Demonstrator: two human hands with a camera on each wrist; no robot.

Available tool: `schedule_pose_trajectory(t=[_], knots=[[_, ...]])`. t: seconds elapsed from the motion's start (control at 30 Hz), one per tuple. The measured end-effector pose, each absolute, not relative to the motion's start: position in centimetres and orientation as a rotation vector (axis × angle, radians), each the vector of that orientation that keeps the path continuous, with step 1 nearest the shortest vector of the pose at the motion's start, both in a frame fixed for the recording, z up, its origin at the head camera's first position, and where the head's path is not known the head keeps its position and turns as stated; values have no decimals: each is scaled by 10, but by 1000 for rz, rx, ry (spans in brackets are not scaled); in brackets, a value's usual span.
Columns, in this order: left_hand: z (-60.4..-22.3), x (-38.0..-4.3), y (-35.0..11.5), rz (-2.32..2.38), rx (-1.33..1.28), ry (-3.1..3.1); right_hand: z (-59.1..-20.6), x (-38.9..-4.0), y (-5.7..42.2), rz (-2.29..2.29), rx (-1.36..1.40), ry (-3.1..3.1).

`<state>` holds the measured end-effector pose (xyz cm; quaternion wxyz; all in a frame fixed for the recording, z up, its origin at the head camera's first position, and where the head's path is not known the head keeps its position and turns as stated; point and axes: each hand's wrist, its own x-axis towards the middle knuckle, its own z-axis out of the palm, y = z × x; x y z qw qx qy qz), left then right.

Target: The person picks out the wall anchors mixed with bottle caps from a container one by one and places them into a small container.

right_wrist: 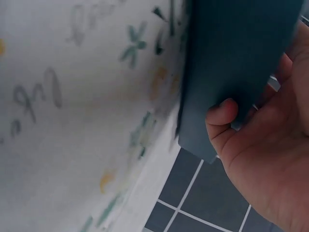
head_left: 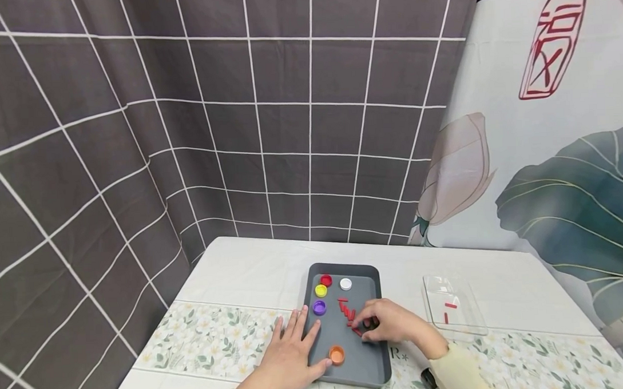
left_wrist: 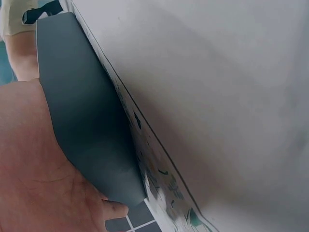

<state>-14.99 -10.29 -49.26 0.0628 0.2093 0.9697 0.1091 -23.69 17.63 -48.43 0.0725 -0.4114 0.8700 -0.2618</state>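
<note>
In the head view, a dark grey tray lies on the table. My left hand rests spread over its left rim, with the thumb beside an orange round cap. My right hand reaches over the right rim. Its thumb and index finger pinch a small red stick low over the tray floor. Several more red sticks lie in an uneven line above it. The left wrist view shows the left palm against the tray's outer wall. The sticks are hidden in both wrist views.
Red, yellow, purple and white caps sit in the tray's far half. To the right stands a clear box with two red sticks inside. A floral cloth covers the table.
</note>
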Motion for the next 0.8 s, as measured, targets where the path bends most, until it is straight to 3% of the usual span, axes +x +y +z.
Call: schedule_pose_trajectory(t=[0.8], knots=[[-494,-150,-103,356,644,2935,-487,-239,169,-690,-1159,2630]])
